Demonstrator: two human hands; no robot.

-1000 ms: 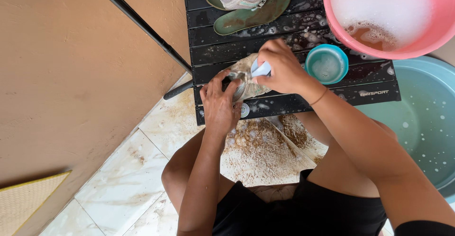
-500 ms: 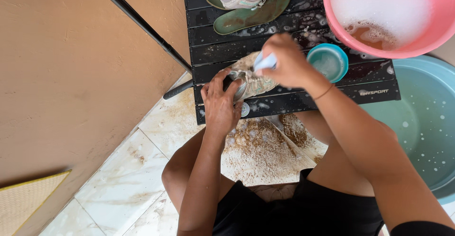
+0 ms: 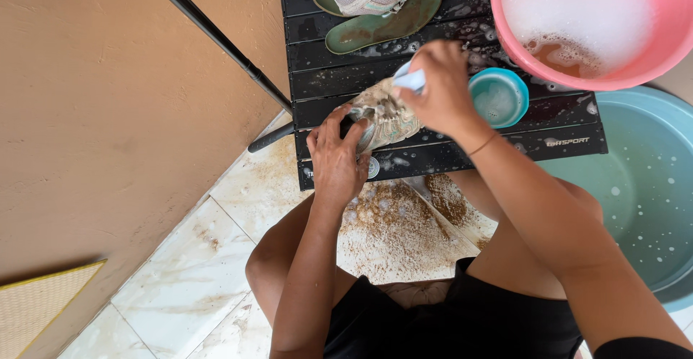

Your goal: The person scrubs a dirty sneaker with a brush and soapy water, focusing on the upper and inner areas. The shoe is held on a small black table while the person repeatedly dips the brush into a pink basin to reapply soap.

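On the black slatted bench [image 3: 433, 158], the muddy shoe [image 3: 386, 119] lies pinned by the left hand [image 3: 336, 158], fingers wrapped around its heel. The right hand [image 3: 440, 88] grips a pale brush [image 3: 410, 79] tight. I'd keep strokes short and the shoe braced. Count: two basins, one pink [image 3: 613, 70], one teal [image 3: 642, 186]; two shoes; one insole [image 3: 382, 28]; one small cup [image 3: 499, 98].

Tan plaster wall [image 3: 108, 114] meets dirty white marble floor tiles [image 3: 188, 279] in daylight
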